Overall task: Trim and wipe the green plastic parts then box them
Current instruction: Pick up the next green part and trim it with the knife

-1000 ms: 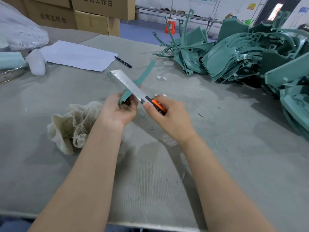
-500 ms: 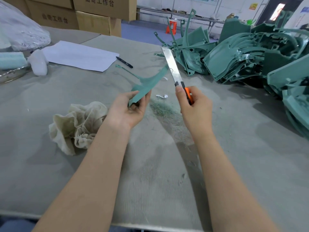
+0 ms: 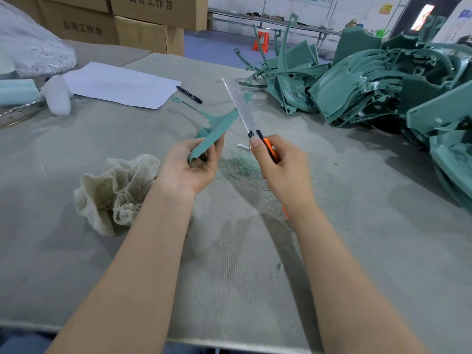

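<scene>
- The left hand (image 3: 190,167) pinched the near end of a slim green part (image 3: 217,130) between thumb and fingers, above the table (image 3: 357,200).
- The right hand (image 3: 282,166) was curled round an orange utility knife (image 3: 270,148), its blade reaching toward eleven o'clock beside the part's far tip; whether they touched was unclear.
- A heap of green parts (image 3: 370,85) lay at two o'clock, and a crumpled cloth (image 3: 115,190) at eight.

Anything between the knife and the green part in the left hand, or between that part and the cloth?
Nothing visible. The left hand holds the green part; the knife in the right hand has its blade beside the part's far end, only air between. The cloth lies just left of the left hand, nothing between.
</scene>
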Action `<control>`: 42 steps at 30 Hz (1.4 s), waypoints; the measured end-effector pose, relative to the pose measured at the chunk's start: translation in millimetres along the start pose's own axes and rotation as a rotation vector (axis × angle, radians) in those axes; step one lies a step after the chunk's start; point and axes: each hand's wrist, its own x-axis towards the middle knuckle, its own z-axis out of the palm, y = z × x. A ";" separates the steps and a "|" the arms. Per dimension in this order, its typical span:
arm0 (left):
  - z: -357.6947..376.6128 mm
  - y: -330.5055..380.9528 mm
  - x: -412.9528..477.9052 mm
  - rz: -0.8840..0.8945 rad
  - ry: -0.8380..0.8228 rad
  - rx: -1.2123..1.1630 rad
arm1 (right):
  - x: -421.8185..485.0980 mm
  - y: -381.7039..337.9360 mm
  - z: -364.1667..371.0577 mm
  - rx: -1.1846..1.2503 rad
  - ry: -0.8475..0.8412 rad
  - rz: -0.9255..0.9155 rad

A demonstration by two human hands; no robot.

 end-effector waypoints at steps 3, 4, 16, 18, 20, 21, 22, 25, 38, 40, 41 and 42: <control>-0.8 0.1 -1.3 0.021 -0.020 -0.015 | -2.3 -1.9 5.3 -0.051 -0.063 -0.051; -0.3 1.2 0.3 0.039 0.002 -0.023 | -4.5 -4.1 9.5 -0.079 -0.107 -0.072; -6.2 8.8 14.0 0.127 0.003 0.079 | -13.0 -23.4 15.8 0.091 -0.268 -0.142; -1.0 4.6 15.7 0.187 0.106 0.123 | -7.1 -25.4 4.1 0.258 -0.120 -0.047; 0.9 -0.2 17.6 0.263 0.150 0.293 | -1.5 -23.6 -6.8 0.286 0.022 0.033; 1.2 -4.0 16.9 0.296 0.148 0.446 | 1.2 -21.4 -11.1 0.251 0.068 0.070; 1.0 -7.8 17.1 0.333 0.134 0.628 | 3.6 -18.6 -14.7 0.200 0.092 0.102; -1.7 -19.6 15.8 0.414 0.039 1.081 | 8.4 -6.5 -19.2 0.067 0.081 0.153; -2.1 -32.0 14.6 0.058 -0.427 0.730 | 20.9 22.3 -30.3 0.294 0.233 0.448; -3.6 -39.7 17.1 0.132 -0.361 0.855 | 20.6 23.0 -29.0 0.260 0.231 0.434; -4.4 -42.9 17.6 0.193 -0.320 0.996 | 19.7 22.6 -27.5 0.185 0.223 0.398; -5.2 -45.4 17.1 0.263 -0.281 1.131 | 18.0 20.9 -26.0 0.074 0.225 0.348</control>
